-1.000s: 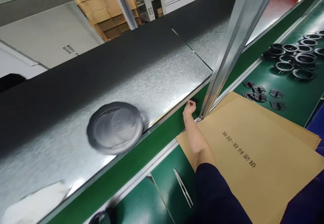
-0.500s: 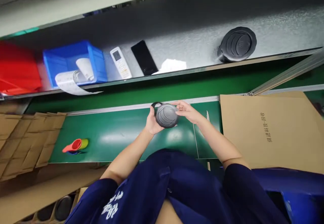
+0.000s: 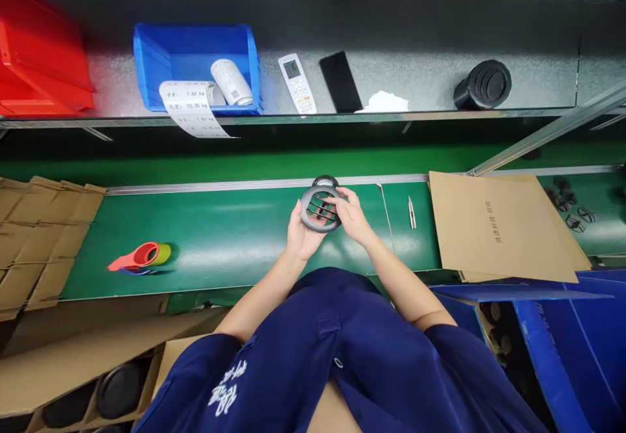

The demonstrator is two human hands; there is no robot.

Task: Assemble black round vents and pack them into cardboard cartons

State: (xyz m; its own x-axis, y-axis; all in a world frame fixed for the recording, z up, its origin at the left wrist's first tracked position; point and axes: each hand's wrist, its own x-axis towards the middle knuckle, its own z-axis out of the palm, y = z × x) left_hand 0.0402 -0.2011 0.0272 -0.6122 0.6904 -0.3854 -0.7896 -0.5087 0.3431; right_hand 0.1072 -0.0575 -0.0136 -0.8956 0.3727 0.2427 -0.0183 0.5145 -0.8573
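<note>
Black slats, flat a moment ago, now stand apart, so they likely pivot; your left hand grips the round louvred vent, your right hand touches it, pinch unclear.

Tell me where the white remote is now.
In the head view, the white remote lies on the shelf above the green worktop, just left of centre, between the blue bin on its left and the black phone on its right.
</note>
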